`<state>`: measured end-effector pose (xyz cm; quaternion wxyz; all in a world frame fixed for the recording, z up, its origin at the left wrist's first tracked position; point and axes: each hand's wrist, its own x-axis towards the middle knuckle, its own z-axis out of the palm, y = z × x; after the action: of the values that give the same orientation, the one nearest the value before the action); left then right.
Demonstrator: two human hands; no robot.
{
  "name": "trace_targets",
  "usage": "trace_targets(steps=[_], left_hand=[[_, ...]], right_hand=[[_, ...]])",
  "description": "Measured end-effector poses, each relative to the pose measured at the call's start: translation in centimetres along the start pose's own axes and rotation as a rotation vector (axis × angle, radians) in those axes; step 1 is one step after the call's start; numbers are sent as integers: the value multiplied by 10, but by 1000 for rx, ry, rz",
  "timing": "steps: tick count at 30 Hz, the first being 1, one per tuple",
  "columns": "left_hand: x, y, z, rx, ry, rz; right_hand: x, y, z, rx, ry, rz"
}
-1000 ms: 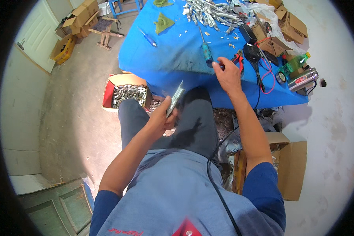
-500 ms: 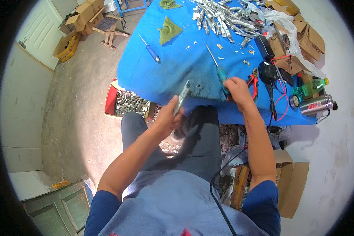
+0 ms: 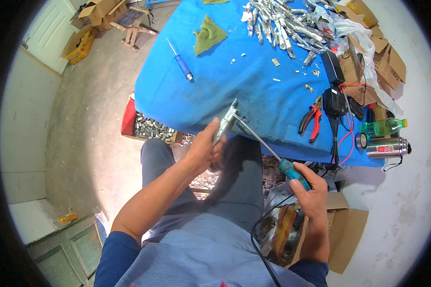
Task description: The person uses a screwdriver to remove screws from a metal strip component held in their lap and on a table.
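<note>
Metal part half hidden inside left hand (kind unclear); screwdriver tip contact too small.

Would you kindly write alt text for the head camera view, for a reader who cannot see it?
A seated person's left hand holds a small metal part while the right hand sets a teal-handled screwdriver against it, at the edge of a blue table strewn with metal parts, red pliers and a blue screwdriver.

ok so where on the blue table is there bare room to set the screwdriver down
The blue table is bare between the blue screwdriver, the green cloth and the red pliers. It is crowded at the far metal parts and the right edge by the black adapters.
</note>
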<state>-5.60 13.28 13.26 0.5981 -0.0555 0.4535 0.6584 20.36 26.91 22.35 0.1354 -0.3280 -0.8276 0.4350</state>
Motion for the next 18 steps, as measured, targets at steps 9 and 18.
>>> trace_targets(steps=[9,18], left_hand=[[8,-1,-5,102,-136,32],[4,0,-7,124,-150,5]], right_hand=[[-7,-5,-5,-105,-9,-154],[-3,-5,2,-127,-24,-156]])
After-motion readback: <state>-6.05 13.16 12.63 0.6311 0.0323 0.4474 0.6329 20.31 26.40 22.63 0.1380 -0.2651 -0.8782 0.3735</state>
